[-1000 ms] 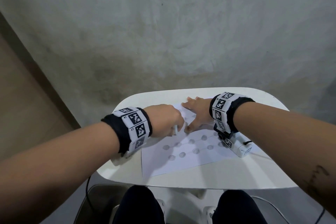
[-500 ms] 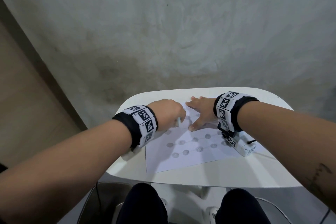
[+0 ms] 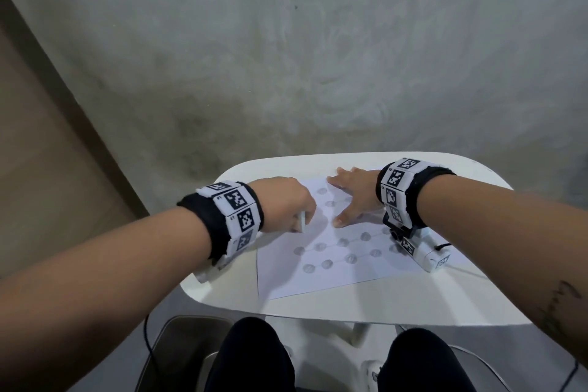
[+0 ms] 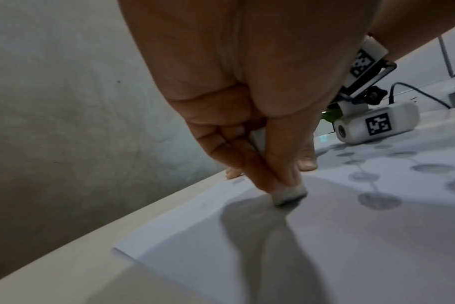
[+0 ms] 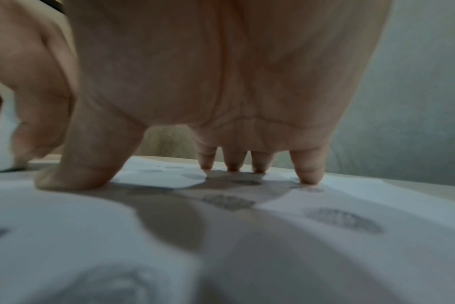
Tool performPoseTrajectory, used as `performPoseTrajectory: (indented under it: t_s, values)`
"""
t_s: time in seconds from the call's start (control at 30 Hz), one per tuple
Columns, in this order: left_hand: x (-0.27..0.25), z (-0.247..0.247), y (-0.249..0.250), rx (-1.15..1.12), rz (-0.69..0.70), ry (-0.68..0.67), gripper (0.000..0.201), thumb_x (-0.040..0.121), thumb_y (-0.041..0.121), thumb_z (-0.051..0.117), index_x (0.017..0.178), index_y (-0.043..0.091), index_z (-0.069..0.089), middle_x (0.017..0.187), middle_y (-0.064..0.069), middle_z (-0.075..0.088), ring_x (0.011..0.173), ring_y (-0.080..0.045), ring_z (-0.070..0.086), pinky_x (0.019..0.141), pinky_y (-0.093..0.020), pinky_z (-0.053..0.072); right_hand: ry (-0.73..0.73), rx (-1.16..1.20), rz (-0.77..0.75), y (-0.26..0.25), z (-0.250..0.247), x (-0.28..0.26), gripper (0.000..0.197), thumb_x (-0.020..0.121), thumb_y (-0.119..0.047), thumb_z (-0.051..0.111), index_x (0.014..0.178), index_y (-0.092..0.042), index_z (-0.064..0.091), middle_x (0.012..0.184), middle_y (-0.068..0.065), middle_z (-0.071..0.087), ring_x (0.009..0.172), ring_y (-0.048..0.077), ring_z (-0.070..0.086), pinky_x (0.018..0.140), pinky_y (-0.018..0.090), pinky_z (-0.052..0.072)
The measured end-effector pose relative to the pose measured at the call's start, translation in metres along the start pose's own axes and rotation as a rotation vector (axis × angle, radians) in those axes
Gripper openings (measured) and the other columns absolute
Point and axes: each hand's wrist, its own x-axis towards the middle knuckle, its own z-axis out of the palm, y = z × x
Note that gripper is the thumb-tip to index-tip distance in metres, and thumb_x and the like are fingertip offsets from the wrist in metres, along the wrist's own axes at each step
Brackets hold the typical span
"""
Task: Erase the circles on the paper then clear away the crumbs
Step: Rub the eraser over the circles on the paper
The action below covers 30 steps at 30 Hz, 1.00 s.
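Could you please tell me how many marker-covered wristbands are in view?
2: the left wristband sits over the table's left edge; the right wristband sits over the paper's right side. None appears hidden.

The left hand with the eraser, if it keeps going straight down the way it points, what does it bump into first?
The paper. The left hand pinches the eraser tip-down right at the sheet; whether it already touches is hard to tell.

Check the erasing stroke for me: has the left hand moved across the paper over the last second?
Yes. The left hand, gripping the eraser, has slid left toward the left edge of the paper, away from the planted thumb of the right hand.
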Motion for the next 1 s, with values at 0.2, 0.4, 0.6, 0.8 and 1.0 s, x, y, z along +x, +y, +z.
performPoseTrajectory:
  t_s: [0.2,0.4,0.6,0.8,1.0]
  values:
    - [-0.006,0.002,-0.005,-0.043,0.005,-0.007,0.017,0.085,0.019,0.062,0.1,0.024,0.067,0.1,0.005,0.066,0.092,-0.019,0.059,0.082,-0.034,0.049,-0.021,-0.013,0.004,-0.001,0.0,0.0,0.103,0.082,-0.061,0.06,0.154,-0.023,-0.003,0.161,0.0,-0.012,0.149,0.025,-0.005,0.12,0.045,0.006]
    - [-0.002,0.003,0.001,0.002,0.013,0.073,0.017,0.089,0.018,0.059,0.104,0.022,0.065,0.104,0.004,0.063,0.096,-0.021,0.057,0.084,-0.035,0.047,-0.028,-0.004,0.005,0.0,-0.001,-0.001,0.103,0.082,-0.06,0.061,0.154,-0.024,-0.002,0.161,0.0,-0.012,0.149,0.025,-0.006,0.119,0.044,0.006]
    - [-0.008,-0.001,-0.006,-0.007,0.004,-0.015,0.017,0.088,0.022,0.062,0.104,0.024,0.067,0.102,0.005,0.066,0.093,-0.019,0.059,0.083,-0.034,0.049,-0.023,-0.01,0.006,-0.001,-0.001,-0.001,0.104,0.081,-0.061,0.061,0.154,-0.022,-0.002,0.161,0.001,-0.011,0.149,0.026,-0.006,0.119,0.045,0.006]
    - [-0.013,0.004,-0.009,-0.047,-0.012,0.013,0.017,0.087,0.019,0.062,0.103,0.022,0.068,0.101,0.005,0.066,0.092,-0.018,0.058,0.081,-0.03,0.046,-0.014,-0.01,0.001,-0.001,0.001,-0.002,0.103,0.082,-0.061,0.06,0.154,-0.022,-0.001,0.161,0.002,-0.011,0.149,0.026,-0.004,0.119,0.046,0.007]
    - [-0.01,0.006,-0.007,-0.058,-0.018,0.092,0.014,0.09,0.022,0.061,0.103,0.022,0.066,0.101,0.005,0.064,0.088,-0.016,0.054,0.083,-0.032,0.046,-0.003,0.008,-0.005,0.0,0.0,-0.002,0.102,0.082,-0.061,0.061,0.154,-0.022,0.0,0.161,0.001,-0.01,0.149,0.025,-0.004,0.119,0.044,0.007]
